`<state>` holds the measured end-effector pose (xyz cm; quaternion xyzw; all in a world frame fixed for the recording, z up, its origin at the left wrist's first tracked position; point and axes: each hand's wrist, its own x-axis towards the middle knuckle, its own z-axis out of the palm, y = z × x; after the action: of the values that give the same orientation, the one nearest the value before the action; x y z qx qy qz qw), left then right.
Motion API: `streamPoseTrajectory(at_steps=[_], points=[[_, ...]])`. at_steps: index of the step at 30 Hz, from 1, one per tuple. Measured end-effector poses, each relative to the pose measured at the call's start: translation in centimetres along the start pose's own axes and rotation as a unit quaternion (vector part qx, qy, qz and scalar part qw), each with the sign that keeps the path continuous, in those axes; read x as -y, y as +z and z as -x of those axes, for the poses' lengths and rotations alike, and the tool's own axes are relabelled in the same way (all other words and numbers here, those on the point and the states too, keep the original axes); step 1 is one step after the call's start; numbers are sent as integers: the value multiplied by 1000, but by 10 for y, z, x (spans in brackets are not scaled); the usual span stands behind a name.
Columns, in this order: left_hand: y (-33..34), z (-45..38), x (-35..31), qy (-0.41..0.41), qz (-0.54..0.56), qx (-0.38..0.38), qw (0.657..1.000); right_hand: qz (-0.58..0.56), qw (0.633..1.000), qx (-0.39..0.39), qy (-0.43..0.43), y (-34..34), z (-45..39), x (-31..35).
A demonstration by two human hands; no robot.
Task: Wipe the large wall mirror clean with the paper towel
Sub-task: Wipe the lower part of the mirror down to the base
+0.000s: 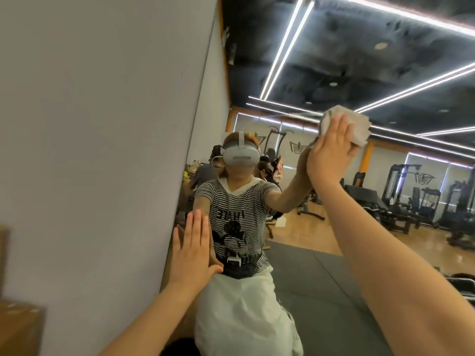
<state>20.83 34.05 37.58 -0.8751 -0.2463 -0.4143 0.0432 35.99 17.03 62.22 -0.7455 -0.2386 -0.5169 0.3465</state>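
The large wall mirror point(347, 73) fills the right two thirds of the view and reflects a gym hall and a person wearing a headset. My right hand point(331, 152) is raised high with straight fingers and presses a crumpled white paper towel point(357, 127) flat against the glass. The towel sticks out above and to the right of my fingers. My left hand point(191, 250) lies flat with straight fingers against the mirror's left edge, lower down, and holds nothing.
A plain grey wall point(102, 124) runs along the left of the mirror. Brown cardboard boxes point(18, 327) stand at the lower left. The glass reflects gym machines, a dark floor mat, wooden flooring and ceiling light strips.
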Motion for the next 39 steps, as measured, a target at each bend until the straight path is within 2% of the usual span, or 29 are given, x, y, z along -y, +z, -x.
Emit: streamPoseTrajectory(at_steps=[2, 3, 5, 7, 9, 12, 14, 17, 19, 21, 24, 27, 29, 31, 34, 39], points=[[-1, 0, 2, 1, 3, 4, 1000, -8, 999, -3, 34, 6, 1, 19], [-1, 0, 2, 2, 6, 10, 1000, -7, 1000, 2, 21, 9, 4, 29], [-1, 0, 3, -5, 12, 23, 1000, 6, 996, 23, -83, 21, 23, 52], [-5, 1, 2, -11, 3, 35, 999, 20, 976, 63, -206, 38, 57, 75], [-6, 2, 1, -1, 14, 24, 1000, 28, 961, 96, -259, 54, 88, 85], [-12, 9, 4, -17, 46, -1, 999, 31, 960, 96, -261, 58, 93, 82], [-14, 19, 13, -36, 58, 11, 998, 29, 961, 90, -261, 56, 91, 80], [-9, 29, 30, -49, 34, 1, 998, 14, 968, 83, -235, 57, 99, 90], [-2, 34, 40, -63, 40, 34, 997, 0, 967, 96, -235, 64, 115, 98], [1, 37, 44, -74, 32, 40, 996, -20, 948, 126, -292, 76, 147, 105], [8, 40, 44, -110, 1, 41, 993, -15, 897, 165, -409, 92, 215, 111], [9, 40, 44, -126, 4, 47, 991, 26, 869, 185, -459, 98, 242, 103], [8, 41, 44, -129, 50, 66, 988, 31, 856, 164, -489, 100, 232, 96], [6, 43, 46, -127, 58, 83, 987, 17, 872, 121, -474, 100, 215, 94], [6, 43, 47, -131, 73, 85, 985, -29, 922, 66, -381, 99, 199, 104], [14, 44, 52, -113, 81, 67, 988, -43, 950, 54, -306, 109, 228, 109]])
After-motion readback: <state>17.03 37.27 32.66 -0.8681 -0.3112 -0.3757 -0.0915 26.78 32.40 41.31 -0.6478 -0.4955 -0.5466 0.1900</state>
